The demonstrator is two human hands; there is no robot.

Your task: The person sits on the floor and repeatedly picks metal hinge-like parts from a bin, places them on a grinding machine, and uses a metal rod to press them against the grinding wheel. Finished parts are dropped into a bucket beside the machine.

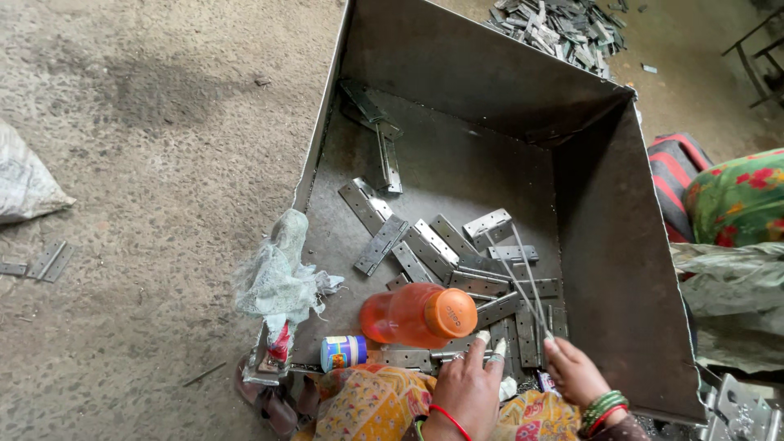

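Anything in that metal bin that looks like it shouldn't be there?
Yes: an orange bottle lies on its side on the metal hinges inside the bin, just ahead of the left hand. A small tin lies tipped beside it, and a crumpled rag hangs over the bin's left rim.

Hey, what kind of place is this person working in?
Probably a small metalwork shop where hinges are assembled: a sheet-metal bin holds loose metal hinges, another pile of hinges lies on the bare concrete floor.

An orange bottle (418, 314) lies among grey metal hinges (441, 249) beside floral yellow-orange cloth (371, 404).
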